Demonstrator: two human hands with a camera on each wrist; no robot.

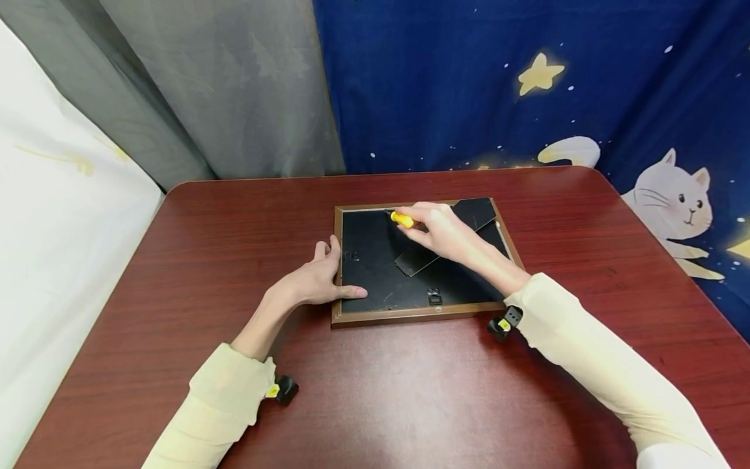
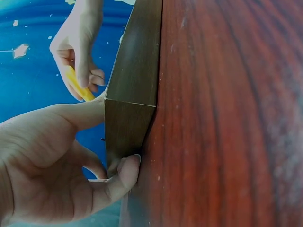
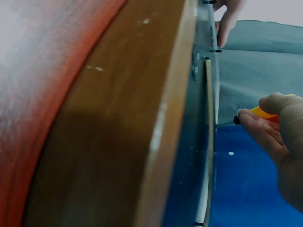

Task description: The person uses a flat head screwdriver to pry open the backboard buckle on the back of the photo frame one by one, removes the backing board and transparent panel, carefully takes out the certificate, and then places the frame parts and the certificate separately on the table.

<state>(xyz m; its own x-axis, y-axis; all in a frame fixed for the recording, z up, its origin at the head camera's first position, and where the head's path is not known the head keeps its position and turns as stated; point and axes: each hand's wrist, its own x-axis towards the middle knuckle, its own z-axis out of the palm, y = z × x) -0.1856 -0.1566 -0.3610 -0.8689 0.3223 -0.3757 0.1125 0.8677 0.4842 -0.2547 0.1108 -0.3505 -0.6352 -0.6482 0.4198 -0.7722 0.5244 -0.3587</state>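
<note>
A wooden picture frame [image 1: 404,316] lies on the table with its black backing board [image 1: 372,277] facing up. My left hand [image 1: 310,280] grips its left side, the thumb on the backing and the fingers along the outer edge. With my right hand [image 1: 442,231] I pinch a screwdriver [image 1: 402,219] by its yellow handle, near the frame's far edge. The right wrist view shows its thin shaft reaching to the backing; what the tip touches is too small to tell. Under my right hand, the black easel leg [image 1: 417,259] runs diagonally across the backing.
A small metal hanger [image 1: 434,297] sits near the frame's near edge, another hanger [image 1: 351,256] at its left. The reddish-brown table [image 1: 375,391] extends around the frame. Grey curtain [image 1: 234,85] and blue curtain [image 1: 445,85] hang behind it. Small cameras are strapped to both wrists.
</note>
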